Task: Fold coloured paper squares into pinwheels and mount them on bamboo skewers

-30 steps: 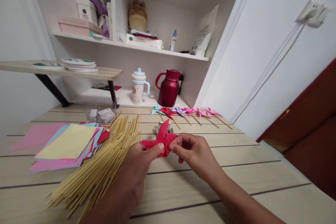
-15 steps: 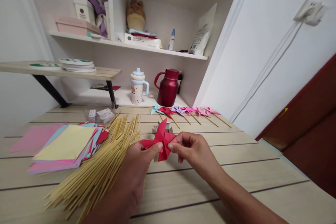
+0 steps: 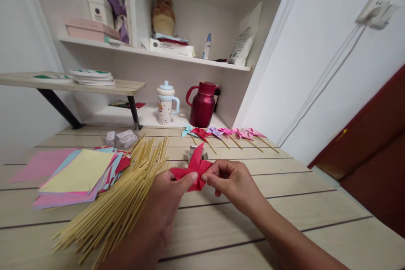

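While both hands work above the wooden table (image 3: 284, 202), a red folded paper pinwheel (image 3: 193, 168) sits pinched between them, held just off the tabletop near its middle, one pointed blade sticking up and another reaching out to the left. The left hand (image 3: 164, 202) comes in from below, thumb pressed onto the paper's lower left part, fingers curled in behind it. The right hand (image 3: 232, 183) closes in from the right, thumb and forefinger nipped tight on the pinwheel's centre, the other fingers folded under the palm. So both hands are narrow and gripping that same red piece.

Just left of the left hand, a thick heap of bamboo sticks (image 3: 120, 202) fans across the boards, its far ends close to the pinwheel. Beyond the sticks lies a stack of coloured paper squares (image 3: 79, 173), a yellow sheet on top, pink and blue edges peeking out beneath. Behind the stack sits a small clear container (image 3: 120, 137) with white bits in it.

Further back, a row of finished pinwheels (image 3: 226, 133) on sticks lies along the far edge of the table. Behind those, on a low white ledge, stand a dark red jug (image 3: 202, 107) and a spotted cup (image 3: 166, 105) with a blue handle, side by side.
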`<state>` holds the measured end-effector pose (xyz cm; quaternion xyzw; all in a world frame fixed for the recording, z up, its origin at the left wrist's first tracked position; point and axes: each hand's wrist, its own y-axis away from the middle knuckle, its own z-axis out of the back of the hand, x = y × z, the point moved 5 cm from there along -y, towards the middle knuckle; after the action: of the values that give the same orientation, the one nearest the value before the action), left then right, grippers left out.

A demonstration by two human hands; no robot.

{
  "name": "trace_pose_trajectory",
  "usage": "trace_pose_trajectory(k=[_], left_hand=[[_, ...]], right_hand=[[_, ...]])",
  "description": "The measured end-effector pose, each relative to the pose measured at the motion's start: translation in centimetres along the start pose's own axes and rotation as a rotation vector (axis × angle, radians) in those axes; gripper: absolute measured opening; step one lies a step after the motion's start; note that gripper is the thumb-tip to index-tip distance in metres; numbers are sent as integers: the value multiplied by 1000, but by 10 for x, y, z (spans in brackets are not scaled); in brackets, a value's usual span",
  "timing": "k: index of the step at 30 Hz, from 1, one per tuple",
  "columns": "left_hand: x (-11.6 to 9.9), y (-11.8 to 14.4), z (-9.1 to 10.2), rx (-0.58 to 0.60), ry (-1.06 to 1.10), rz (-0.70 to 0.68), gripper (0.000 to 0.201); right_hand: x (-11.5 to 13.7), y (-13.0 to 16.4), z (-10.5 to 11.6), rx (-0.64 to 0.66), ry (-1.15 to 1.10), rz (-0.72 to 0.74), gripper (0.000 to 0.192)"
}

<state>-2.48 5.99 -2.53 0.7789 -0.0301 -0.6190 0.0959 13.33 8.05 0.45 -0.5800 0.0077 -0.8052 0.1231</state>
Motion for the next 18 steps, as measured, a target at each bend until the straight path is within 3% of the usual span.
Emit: trace_pose_trajectory(k=[8,14,16,18], left_hand=[[-2,1,1,-18,-46,6,34],[-8,0,4,-98,-137,-43,24],[-9,-2,5,-90,-179,-69,25],[-9,-5,6,-56,-203,-90,26]], right_hand=[[0,0,-1,-8,1,15,24],[15,1,28,-282,145,247,24],[17,-2,29,-232,169,287,31],[13,-6,26,-105,130,236,48]])
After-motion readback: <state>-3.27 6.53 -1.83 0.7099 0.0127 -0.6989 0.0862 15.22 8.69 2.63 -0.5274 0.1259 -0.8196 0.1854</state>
